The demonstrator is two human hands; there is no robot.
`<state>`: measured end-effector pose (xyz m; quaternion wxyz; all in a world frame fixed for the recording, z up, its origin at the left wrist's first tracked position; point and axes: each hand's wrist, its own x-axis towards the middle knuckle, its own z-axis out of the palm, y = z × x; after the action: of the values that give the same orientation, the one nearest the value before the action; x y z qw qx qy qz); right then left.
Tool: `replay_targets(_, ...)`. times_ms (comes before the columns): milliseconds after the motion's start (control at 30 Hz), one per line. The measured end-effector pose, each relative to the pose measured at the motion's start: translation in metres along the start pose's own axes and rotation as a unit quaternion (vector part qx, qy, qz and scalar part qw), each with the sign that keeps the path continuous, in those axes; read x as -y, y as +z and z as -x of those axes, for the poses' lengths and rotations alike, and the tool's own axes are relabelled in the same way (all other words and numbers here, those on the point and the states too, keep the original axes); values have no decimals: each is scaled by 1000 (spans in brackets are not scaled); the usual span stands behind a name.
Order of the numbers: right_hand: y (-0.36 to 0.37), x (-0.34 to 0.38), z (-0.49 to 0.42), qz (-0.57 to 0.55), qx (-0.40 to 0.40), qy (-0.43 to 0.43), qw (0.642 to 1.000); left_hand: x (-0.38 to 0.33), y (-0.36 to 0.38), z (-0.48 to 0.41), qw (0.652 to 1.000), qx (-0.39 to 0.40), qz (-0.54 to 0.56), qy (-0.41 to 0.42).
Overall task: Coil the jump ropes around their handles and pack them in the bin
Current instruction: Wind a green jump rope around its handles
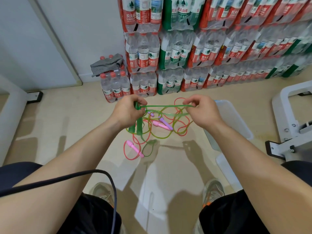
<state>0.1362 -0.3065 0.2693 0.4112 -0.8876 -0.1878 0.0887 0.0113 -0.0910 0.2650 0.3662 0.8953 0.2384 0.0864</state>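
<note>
Left hand [128,112] fingers curled round green handles [137,125]; right hand [202,112] fingers pinch green rope [166,106].

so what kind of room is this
Likely a storeroom or back room, not a living space: shrink-wrapped packs of bottled water are stacked high against the wall, a white metal frame stands at the right, and the jump ropes lie on a bare floor.
</note>
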Motion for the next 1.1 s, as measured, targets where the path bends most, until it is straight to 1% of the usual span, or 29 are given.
replay_targets(33, -1, -1, -1, -51, 2, 27, 998, 0, -1, -1, 1000, 1, 12, -1)
replay_targets(67, -1, 2, 0, -116, 23, 64, 991, 0, -1, -1, 1000, 1, 23, -3)
replay_targets(100, -1, 4, 1, -186, 56, 104, 976, 0, -1, -2, 999, 0, 33, -6)
replay_targets(167, -2, 9, 5, -328, 119, 171, 921, 1, 1, -2, 998, 0, 58, -16)
replay_targets(200, -3, 11, 7, -375, 140, 186, 897, 1, 1, -3, 997, 1, 69, -22)
replay_targets(267, -3, 14, 10, -407, 171, 194, 876, 2, 2, -3, 997, -1, 79, -28)
replay_targets(400, -1, 18, 13, -408, 182, 215, 868, 2, 0, -4, 995, -1, 88, -42)
replay_targets(500, -3, 18, 12, -397, 142, 230, 877, 2, -1, -4, 997, -1, 68, -33)
replay_targets(533, -5, 18, 11, -365, 121, 230, 894, 2, -1, -4, 998, -5, 48, -26)
replay_targets(600, -9, 17, 10, -251, 81, 210, 942, 6, -2, -4, 1000, -19, -1, -18)
replay_targets(633, -11, 16, 8, -217, 62, 198, 954, 9, -2, -4, 999, -24, -24, -16)
replay_targets(667, -12, 14, 6, -216, 47, 191, 956, 12, -2, -5, 999, -27, -41, -16)
replay_targets(733, -15, 14, 6, -262, 28, 181, 948, 17, -3, -6, 998, -24, -62, -21)
replay_targets(767, -17, 15, 5, -299, 19, 177, 937, 19, -3, -7, 997, -23, -66, -27)
replay_targets(833, -20, 16, 5, -387, 23, 174, 905, 21, -4, -8, 997, -27, -61, -37)
replay_targets(867, -21, 17, 6, -413, 32, 175, 893, 20, -4, -8, 997, -28, -55, -40)
replay_targets(900, -21, 17, 7, -392, 40, 180, 901, 19, -3, -8, 998, -28, -48, -42)
replay_targets(933, -20, 16, 7, -319, 46, 184, 928, 17, -3, -7, 998, -27, -36, -45)
replay_targets(967, -18, 12, 6, -216, 47, 186, 957, 14, -2, -7, 998, -27, -18, -47)
replay_targets(1000, -16, 8, 6, -129, 45, 184, 973, 11, -2, -6, 999, -25, 2, -48)
replay_targets(1033, -14, 3, 6, -80, 45, 185, 978, 8, -2, -5, 998, -20, 19, -49)
replay_targets(1100, -13, -4, 5, -35, 51, 196, 979, 2, -3, -4, 997, 3, 54, -54)
